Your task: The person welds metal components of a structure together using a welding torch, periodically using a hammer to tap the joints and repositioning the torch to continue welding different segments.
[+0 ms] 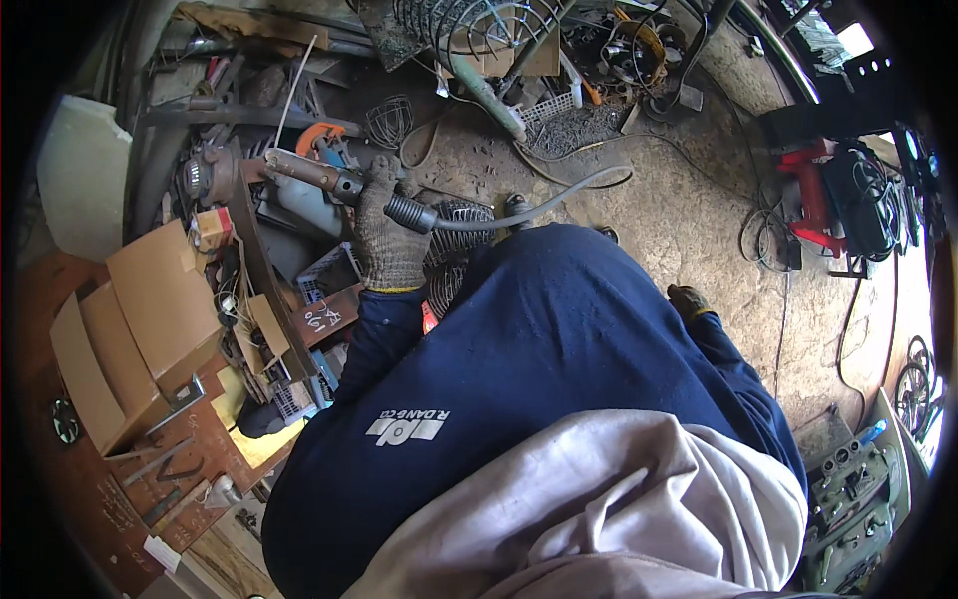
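- Head view: left hand [387, 230] has its gloved fingers wrapped round the tool [347, 187], near its middle.
- Right hand [691, 299], gloved too, sits low past the body, fingers curled. Partly hidden; can't tell if it holds anything.
- Progress: tool is in hand, tip out over clutter. Can't tell whether the tip touches anything. No worked piece I can pick out, so done vs left is unreadable.
- Tool: tubular, brown and scuffed, holed collar just left of the left fingers, ribbed black sleeve [407, 212] just right of them.
- Cable [524, 221]: grey, smooth, round, leaves the sleeve and curves away right of the left fingers.
- Rod [296, 92]: thin, straight, pale, up-left of the left fingers. Lower end is close to the tool's tip; can't tell if clamped there.
- Left glove: coarse grey-brown knit, yellow cuff edge.
- Clamp-like orange part [321, 138], curved, up-left of the left fingers, near the tool.
- Wire cage [464, 213], dark curved bars, right of the left fingers, below the cable.
- Box [160, 299]: creased tan cardboard, flaps open, down-left of the left fingers, on the brown bench [95, 477].
- Floor [689, 225]: rough, stained, around and above the right fingers.
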`<state>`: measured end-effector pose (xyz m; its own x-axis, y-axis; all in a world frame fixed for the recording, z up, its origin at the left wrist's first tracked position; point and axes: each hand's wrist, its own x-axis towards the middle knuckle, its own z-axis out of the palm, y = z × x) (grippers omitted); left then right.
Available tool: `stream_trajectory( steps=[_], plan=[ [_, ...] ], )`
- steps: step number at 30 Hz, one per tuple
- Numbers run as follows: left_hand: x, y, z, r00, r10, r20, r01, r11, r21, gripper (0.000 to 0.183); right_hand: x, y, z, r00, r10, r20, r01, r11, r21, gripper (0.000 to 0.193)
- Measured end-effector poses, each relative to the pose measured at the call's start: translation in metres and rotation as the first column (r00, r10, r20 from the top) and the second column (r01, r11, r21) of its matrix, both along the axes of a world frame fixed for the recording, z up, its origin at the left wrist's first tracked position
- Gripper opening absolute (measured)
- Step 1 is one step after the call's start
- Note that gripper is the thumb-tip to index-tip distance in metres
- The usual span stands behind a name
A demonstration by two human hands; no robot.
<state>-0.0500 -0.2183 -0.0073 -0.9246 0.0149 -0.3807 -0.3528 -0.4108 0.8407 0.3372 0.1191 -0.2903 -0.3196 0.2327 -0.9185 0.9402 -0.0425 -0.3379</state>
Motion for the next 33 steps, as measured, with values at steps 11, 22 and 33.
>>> stream_trajectory(
  steps=[11, 22, 33],
  plan=[
    [0.008, 0.022, -0.002, 0.999, -0.042, 0.025, 0.043, 0.999, -0.029, 0.02, -0.058, -0.006, -0.013, 0.892, -0.402, -0.207, 0.364, 0.911, -0.195, 0.038],
    [0.02, 0.022, -0.01, 1.0, -0.024, -0.009, 0.024, 1.0, 0.001, 0.022, -0.07, -0.005, -0.009, 0.926, -0.313, -0.211, 0.28, 0.945, -0.17, 0.035],
    [0.032, 0.014, -0.014, 1.0, 0.003, 0.029, -0.004, 1.0, 0.022, 0.026, -0.022, 0.0, -0.009, 0.978, -0.181, -0.099, 0.172, 0.98, -0.097, 0.035]
  ],
)
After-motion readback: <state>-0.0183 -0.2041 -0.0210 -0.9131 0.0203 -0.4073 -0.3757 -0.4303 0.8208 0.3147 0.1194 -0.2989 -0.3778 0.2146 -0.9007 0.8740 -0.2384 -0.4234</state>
